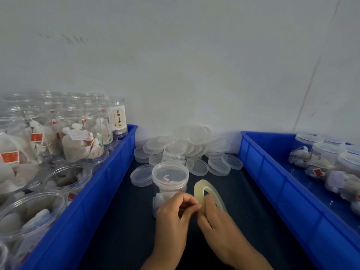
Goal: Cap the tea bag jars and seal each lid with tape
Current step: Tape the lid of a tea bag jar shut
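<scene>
Clear tape roll (209,193) gripped by right hand (216,219); left hand (175,211) pinches its end.

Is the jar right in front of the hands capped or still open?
Capped. A clear lid sits over the mouth of the jar, which stands upright on the dark table.

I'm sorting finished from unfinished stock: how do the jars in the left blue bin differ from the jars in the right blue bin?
The jars in the left bin stand upright with open mouths, no lids on; the jars in the right bin wear clear lids. The left bin is packed full, while the right bin holds only a few, with bare floor showing. Both sets are clear plastic and hold tea bags with red tags.
</scene>
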`<move>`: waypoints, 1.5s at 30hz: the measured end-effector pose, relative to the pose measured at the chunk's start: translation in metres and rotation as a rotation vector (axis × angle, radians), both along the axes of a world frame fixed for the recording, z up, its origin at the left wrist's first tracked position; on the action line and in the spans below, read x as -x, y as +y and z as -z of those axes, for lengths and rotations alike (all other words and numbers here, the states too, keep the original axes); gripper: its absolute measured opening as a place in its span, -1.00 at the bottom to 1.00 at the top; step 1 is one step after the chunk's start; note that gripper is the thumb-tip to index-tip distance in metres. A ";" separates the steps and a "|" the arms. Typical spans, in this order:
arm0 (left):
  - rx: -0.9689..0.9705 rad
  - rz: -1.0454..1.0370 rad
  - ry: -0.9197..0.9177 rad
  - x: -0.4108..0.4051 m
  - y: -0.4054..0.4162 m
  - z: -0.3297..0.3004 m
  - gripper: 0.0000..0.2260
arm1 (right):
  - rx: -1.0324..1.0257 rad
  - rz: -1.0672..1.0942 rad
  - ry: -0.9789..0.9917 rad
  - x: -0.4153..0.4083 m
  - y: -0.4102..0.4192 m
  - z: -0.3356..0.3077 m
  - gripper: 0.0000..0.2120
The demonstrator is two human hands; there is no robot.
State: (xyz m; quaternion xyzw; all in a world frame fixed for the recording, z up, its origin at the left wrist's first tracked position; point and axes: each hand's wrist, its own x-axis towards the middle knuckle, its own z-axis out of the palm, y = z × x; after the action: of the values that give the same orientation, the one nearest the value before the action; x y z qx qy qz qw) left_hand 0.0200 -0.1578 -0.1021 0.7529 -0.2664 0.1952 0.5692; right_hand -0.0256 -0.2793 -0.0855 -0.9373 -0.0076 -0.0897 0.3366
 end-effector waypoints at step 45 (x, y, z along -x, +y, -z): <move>-0.289 -0.244 -0.673 -0.020 0.025 -0.002 -0.84 | 0.008 0.071 0.026 -0.003 -0.029 -0.001 -0.71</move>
State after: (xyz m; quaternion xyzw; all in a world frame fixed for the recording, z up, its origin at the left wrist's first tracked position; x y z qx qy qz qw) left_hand 0.0395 -0.1332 -0.1006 0.7453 -0.3718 0.4581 0.3106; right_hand -0.0226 -0.3086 -0.0850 -0.9394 0.0297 -0.0896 0.3295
